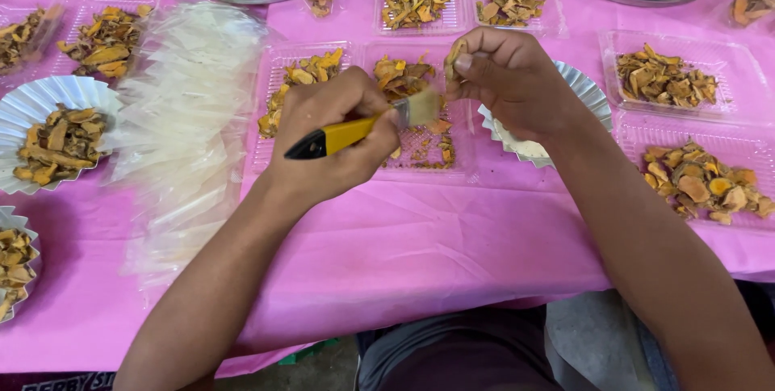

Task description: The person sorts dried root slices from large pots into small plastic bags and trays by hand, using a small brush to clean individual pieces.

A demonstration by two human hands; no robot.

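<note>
At my far left, paper cups (pixel 48 108) and trays (pixel 105 36) already hold orange-brown dried slices, beside a fanned stack of clear bags (pixel 190 117). My left hand (pixel 335 137) grips a yellow-handled brush (pixel 363 126), bristles meeting the pale, knobbly slice (pixel 454 58) pinched in my right hand (pixel 513 80) above a half-empty tray (pixel 420 145). Further right, full trays (pixel 698 185) wait on the pink tabletop (pixel 420 254), so much seems left to do.

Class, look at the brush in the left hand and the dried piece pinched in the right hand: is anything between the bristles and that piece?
Nothing visible. The brush in the left hand points its bristles right at the dried piece pinched by the right hand. Only open air lies between them, above the clear tray on the pink cloth.
</note>
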